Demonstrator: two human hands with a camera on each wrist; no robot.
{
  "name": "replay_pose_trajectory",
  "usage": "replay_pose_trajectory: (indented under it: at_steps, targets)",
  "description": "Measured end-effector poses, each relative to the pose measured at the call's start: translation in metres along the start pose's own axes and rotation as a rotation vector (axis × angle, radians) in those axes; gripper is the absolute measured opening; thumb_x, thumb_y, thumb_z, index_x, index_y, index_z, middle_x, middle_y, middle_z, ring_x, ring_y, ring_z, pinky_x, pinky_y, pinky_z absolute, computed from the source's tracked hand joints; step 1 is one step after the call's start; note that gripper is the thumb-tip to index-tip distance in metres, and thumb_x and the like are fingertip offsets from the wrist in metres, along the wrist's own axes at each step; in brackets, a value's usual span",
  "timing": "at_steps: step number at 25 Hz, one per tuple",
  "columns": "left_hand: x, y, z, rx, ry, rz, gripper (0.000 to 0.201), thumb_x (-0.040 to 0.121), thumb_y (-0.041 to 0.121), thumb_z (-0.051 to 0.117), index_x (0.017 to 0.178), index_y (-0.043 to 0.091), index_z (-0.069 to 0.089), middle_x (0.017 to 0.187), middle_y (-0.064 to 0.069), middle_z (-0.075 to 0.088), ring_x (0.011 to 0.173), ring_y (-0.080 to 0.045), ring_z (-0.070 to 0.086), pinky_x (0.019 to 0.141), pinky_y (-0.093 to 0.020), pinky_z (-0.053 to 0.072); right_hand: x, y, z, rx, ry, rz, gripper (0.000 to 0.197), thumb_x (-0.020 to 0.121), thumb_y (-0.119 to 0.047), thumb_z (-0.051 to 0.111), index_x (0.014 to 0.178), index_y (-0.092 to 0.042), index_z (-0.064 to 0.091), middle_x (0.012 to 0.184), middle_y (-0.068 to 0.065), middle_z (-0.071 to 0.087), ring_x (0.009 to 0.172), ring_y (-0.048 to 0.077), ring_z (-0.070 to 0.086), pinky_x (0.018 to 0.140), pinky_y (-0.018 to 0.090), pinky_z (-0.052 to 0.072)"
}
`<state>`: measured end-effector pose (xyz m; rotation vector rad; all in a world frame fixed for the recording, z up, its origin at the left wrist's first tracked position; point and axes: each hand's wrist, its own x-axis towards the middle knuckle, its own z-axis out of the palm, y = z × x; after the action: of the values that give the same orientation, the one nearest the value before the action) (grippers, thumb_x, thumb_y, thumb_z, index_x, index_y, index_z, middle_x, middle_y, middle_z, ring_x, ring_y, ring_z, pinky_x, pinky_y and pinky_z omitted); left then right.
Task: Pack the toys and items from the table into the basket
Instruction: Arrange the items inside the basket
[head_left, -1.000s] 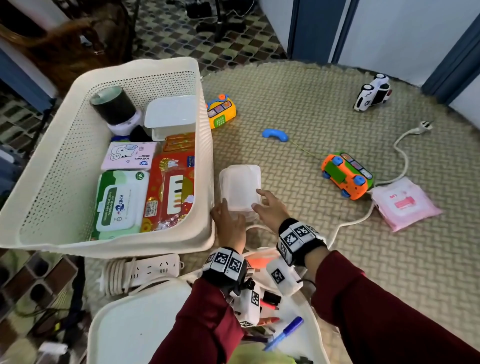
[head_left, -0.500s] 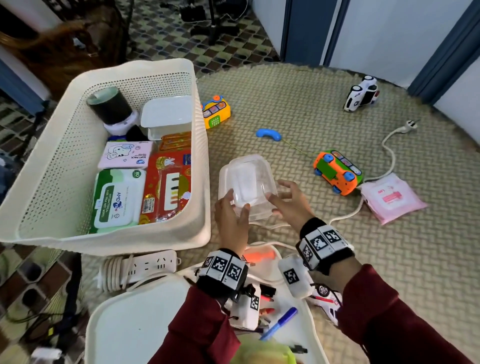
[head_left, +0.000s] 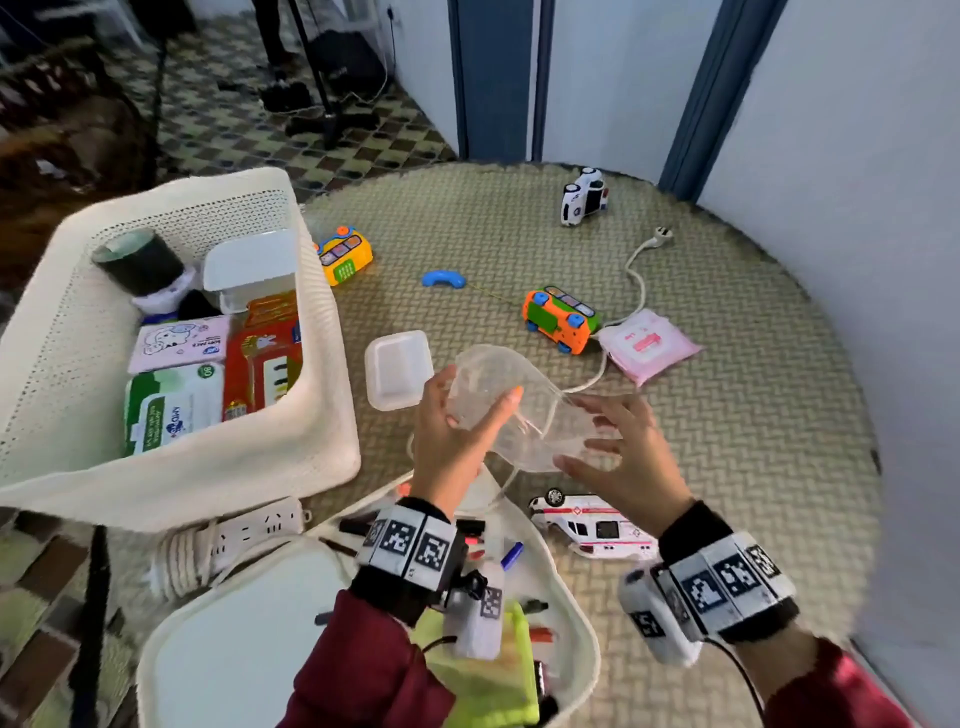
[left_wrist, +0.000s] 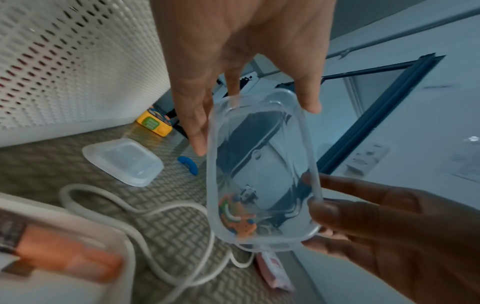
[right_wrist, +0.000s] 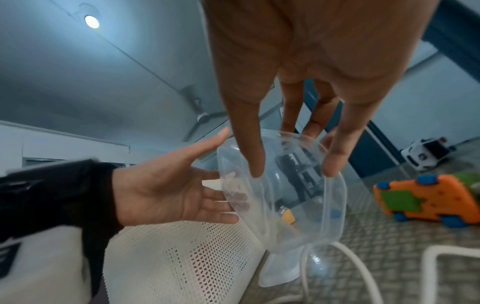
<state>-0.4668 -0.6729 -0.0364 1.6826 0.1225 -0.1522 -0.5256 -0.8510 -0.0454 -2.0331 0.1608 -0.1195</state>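
container: clear plastic food tub (head_left: 511, 410), empty, lifted off the bench (head_left: 727, 467) and tipped on its side between both hands, just right of the basket's near corner
left hand: left hand (head_left: 452, 431) cups the tub's left end, fingers nearly straight against its wall, thumb over the rim; supports more than it clamps
right hand: right hand (head_left: 631, 467) fingers spread and straight, tips on the tub's right rim; a flat touch, no curl round it
key relation: tub's long axis runs left-right between the two palms; white perforated plastic basket (head_left: 332, 447) lies to the tub's left, so the left hand is the nearer one to carry it over the wall
lid: frosted white rectangular lid (head_left: 399, 370) flat on the bench, apart from the tub, between tub and basket wall
basket contents: packs of wipes, red packet, white box, dark roll at the far end; free floor along its left side
still on bench: orange-and-green toy bus (head_left: 561, 317), pink wipes packet (head_left: 649, 343), blue curved toy piece (head_left: 443, 279), yellow toy phone (head_left: 345, 254), white toy car (head_left: 584, 196) at the far edge, white ambulance toy (head_left: 592, 525) on its side near the right wrist, white power cord (head_left: 636, 270)
change: half a second back tub and lid were one closed box held low by both hands; now the lid is off and lying on the bench, the tub raised and tilted
judgement: probably tub goes into the basket next, lid after; loose two-hand hold could let it slip
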Motion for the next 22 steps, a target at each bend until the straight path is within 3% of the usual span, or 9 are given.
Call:
replay_pose_trajectory:
  at_steps: [3,5,6,8,10,12,15,18,22]
  targets:
    - [-0.028,0.001,0.023,-0.009,-0.132,0.032,0.08,0.067,0.038,0.084,0.134,0.029,0.042,0.126,0.004,0.051,0.114,-0.017,0.057,0.097,-0.041,0.05,-0.033,0.017,-0.026,0.181,0.172,0.114,0.012,0.083,-0.035,0.067,0.095,-0.034,0.066,0.11,-0.004,0.052,0.098,0.004,0.059,0.077,0.021,0.053]
    - [-0.046,-0.001,0.041,-0.069,-0.244,0.032,0.089,0.06,0.04,0.083,0.136,0.028,0.04,0.12,0.0,0.054,0.104,-0.015,0.063,0.09,-0.032,0.054,-0.053,0.032,-0.047,0.241,0.294,0.209,0.022,0.09,-0.042,0.054,0.094,-0.025,0.069,0.102,0.007,0.064,0.09,0.018,0.066,0.076,0.03,0.055]
    - [-0.053,-0.003,0.05,-0.097,-0.299,0.027,0.09,0.057,0.04,0.081,0.136,0.029,0.04,0.115,0.001,0.055,0.098,-0.01,0.065,0.085,-0.027,0.054,-0.065,0.037,-0.058,0.32,0.329,0.286,0.022,0.092,-0.035,0.053,0.097,-0.019,0.067,0.098,0.012,0.066,0.081,0.021,0.067,0.071,0.029,0.056]
    - [-0.063,-0.01,0.067,-0.08,-0.435,0.001,0.082,0.067,0.025,0.081,0.138,0.03,0.04,0.114,0.007,0.054,0.093,0.006,0.062,0.08,-0.017,0.051,-0.088,0.047,-0.076,0.456,0.313,0.395,0.019,0.092,-0.012,0.055,0.11,-0.008,0.06,0.092,0.017,0.066,0.07,0.02,0.066,0.063,0.024,0.057]
    - [-0.073,-0.018,0.083,-0.066,-0.618,-0.059,0.079,0.075,0.01,0.076,0.142,0.026,0.036,0.125,0.012,0.049,0.104,0.015,0.054,0.08,-0.009,0.047,-0.114,0.059,-0.092,0.408,0.313,0.439,0.033,0.089,-0.002,0.058,0.122,-0.006,0.054,0.098,0.013,0.064,0.075,0.016,0.065,0.067,0.022,0.056]
    - [-0.082,-0.032,0.096,-0.034,-0.727,-0.138,0.068,0.08,0.02,0.071,0.14,0.026,0.039,0.13,0.012,0.049,0.116,0.005,0.049,0.08,-0.008,0.046,-0.138,0.079,-0.101,0.191,0.363,0.497,0.046,0.085,-0.005,0.065,0.129,-0.012,0.051,0.109,0.004,0.06,0.088,0.016,0.062,0.08,0.031,0.054]
    - [-0.092,-0.058,0.114,0.096,-0.691,-0.121,0.029,0.095,0.015,0.055,0.124,0.018,0.055,0.115,0.004,0.058,0.102,-0.008,0.055,0.071,-0.009,0.047,-0.165,0.111,-0.102,0.081,0.478,0.62,0.048,0.082,0.0,0.066,0.128,-0.006,0.053,0.104,0.007,0.062,0.087,0.022,0.062,0.079,0.03,0.053]
    - [-0.098,-0.087,0.123,0.296,-0.678,-0.052,0.026,0.093,0.004,0.056,0.118,0.006,0.059,0.097,0.005,0.059,0.085,-0.004,0.055,0.068,-0.005,0.044,-0.18,0.13,-0.098,0.035,0.54,0.71,0.039,0.084,0.007,0.058,0.123,0.002,0.058,0.088,0.01,0.065,0.077,0.022,0.059,0.074,0.03,0.049]
    - [-0.098,-0.111,0.129,0.449,-0.706,-0.052,0.03,0.089,0.002,0.061,0.119,0.0,0.061,0.101,-0.008,0.065,0.086,-0.013,0.059,0.07,-0.015,0.052,-0.188,0.138,-0.093,-0.081,0.494,0.791,0.034,0.088,-0.001,0.055,0.122,-0.003,0.06,0.099,0.014,0.069,0.085,0.02,0.059,0.083,0.027,0.045]
